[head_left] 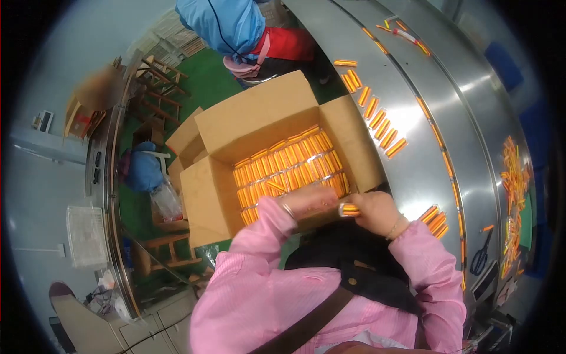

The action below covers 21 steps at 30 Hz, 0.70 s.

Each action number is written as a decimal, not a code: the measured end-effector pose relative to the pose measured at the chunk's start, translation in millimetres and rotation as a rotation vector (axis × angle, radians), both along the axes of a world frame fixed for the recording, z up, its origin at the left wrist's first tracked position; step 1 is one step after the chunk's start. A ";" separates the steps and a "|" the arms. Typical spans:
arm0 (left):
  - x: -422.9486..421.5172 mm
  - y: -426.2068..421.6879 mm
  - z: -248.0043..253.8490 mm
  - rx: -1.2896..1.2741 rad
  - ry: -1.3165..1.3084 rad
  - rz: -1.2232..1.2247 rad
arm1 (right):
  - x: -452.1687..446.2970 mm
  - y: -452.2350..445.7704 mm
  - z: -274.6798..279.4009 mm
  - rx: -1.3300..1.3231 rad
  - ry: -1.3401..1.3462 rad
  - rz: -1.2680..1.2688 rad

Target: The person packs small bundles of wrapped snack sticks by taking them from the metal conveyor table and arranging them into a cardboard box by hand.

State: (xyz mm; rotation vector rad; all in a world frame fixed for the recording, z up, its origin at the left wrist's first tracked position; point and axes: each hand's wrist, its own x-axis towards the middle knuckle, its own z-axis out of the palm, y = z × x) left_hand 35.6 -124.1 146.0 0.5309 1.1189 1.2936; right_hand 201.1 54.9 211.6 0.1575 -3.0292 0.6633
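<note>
An open cardboard box (257,111) holds rows of orange and yellow wrapped packs (283,168). My left hand (311,200) reaches over the near part of the box, blurred, and what its fingers hold, if anything, cannot be made out. Just outside the box's near right corner, my right hand (378,211) is closed on an orange pack (349,210) in clear wrapping. More packs (381,127) lie in a slanting row on the metal table to the right, and several others (434,221) lie beside my right sleeve.
The long metal table (413,171) carries a line of orange sticks (443,154), scissors (482,255) and a loose heap of sticks (514,183). A person in blue (219,26) is beyond the box. Wooden stools (160,88) stand on the green floor at left.
</note>
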 end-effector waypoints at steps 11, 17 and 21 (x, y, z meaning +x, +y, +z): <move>-263.1 -103.2 -165.2 -1.334 1.427 -0.393 | 115.7 63.5 3.6 -0.585 0.080 -0.805; -262.4 -100.2 -154.9 -1.291 1.360 -0.349 | 145.9 86.5 -3.0 -0.820 0.128 -1.053; -272.3 -94.1 -185.1 -1.110 1.168 -0.087 | 154.7 98.5 -6.6 -0.789 0.150 -1.096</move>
